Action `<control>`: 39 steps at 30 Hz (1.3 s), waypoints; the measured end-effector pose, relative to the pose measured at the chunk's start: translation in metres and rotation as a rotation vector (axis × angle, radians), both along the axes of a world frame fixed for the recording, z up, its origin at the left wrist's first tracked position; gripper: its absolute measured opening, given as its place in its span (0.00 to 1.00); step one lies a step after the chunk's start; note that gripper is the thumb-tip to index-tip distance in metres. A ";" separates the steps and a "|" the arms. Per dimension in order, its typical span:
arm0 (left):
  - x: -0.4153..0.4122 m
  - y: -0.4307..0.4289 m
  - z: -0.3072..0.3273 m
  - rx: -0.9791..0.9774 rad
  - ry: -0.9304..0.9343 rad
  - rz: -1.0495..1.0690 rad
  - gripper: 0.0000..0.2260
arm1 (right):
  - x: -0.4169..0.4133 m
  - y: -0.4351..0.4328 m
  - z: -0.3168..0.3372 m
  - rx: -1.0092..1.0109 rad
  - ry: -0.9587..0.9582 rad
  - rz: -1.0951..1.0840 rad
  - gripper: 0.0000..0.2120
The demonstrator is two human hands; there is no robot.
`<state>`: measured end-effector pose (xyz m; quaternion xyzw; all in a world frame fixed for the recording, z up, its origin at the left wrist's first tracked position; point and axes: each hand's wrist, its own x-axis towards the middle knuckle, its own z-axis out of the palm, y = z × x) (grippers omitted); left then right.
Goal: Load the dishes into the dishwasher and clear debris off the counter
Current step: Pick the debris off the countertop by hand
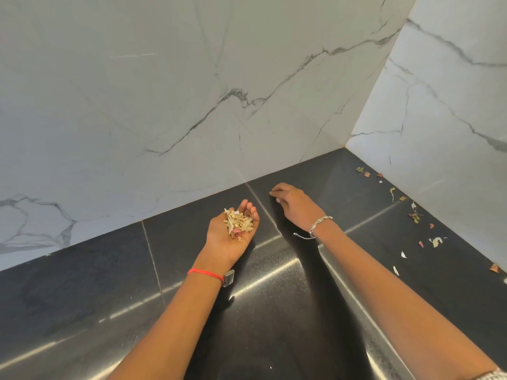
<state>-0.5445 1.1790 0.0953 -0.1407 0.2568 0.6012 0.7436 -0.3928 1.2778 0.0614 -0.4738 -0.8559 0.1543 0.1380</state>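
Note:
My left hand lies palm up over the dark counter, cupped, with a pile of dry beige and pink debris scraps in the palm. To its right my right hand is palm down, its fingers curled with the tips together low over the counter near the back wall. I cannot see whether anything is between those fingertips. More loose debris is scattered along the right wall. No dishes or dishwasher are in view.
White marble-look walls meet in a corner at the back right of the counter. Further scraps lie near the right edge. Tile seams cross the glossy black surface.

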 end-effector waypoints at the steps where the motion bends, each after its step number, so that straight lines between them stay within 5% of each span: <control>1: 0.000 -0.001 0.001 0.000 0.002 0.003 0.18 | 0.005 -0.003 0.000 -0.023 -0.014 0.014 0.15; 10: 0.012 -0.024 0.019 0.017 -0.024 -0.021 0.19 | 0.056 -0.040 0.016 -0.245 -0.128 0.053 0.18; 15: 0.024 -0.036 0.026 0.022 -0.015 -0.044 0.19 | 0.059 -0.071 0.000 -0.127 -0.087 -0.140 0.16; 22: 0.039 -0.050 0.024 0.021 -0.010 -0.067 0.17 | 0.051 -0.088 -0.001 0.100 -0.268 -0.251 0.11; 24: 0.043 -0.052 0.022 0.016 -0.012 -0.073 0.17 | 0.058 -0.079 0.003 -0.001 -0.094 -0.413 0.08; 27: 0.054 -0.053 0.019 0.006 -0.005 -0.088 0.19 | 0.070 -0.083 0.031 -0.299 0.668 -0.697 0.05; 30: 0.067 -0.053 0.014 0.008 0.000 -0.113 0.18 | 0.073 -0.110 0.066 -0.489 1.060 -0.596 0.07; 33: 0.084 -0.051 0.009 -0.001 0.018 -0.135 0.16 | 0.064 -0.136 0.092 -0.443 0.928 -0.433 0.06; 37: 0.103 -0.049 0.002 0.013 0.069 -0.187 0.13 | 0.050 -0.157 0.091 -0.239 0.453 -0.315 0.09; 39: 0.110 -0.048 0.001 0.021 0.113 -0.220 0.14 | 0.048 -0.162 0.087 -0.191 0.412 -0.329 0.13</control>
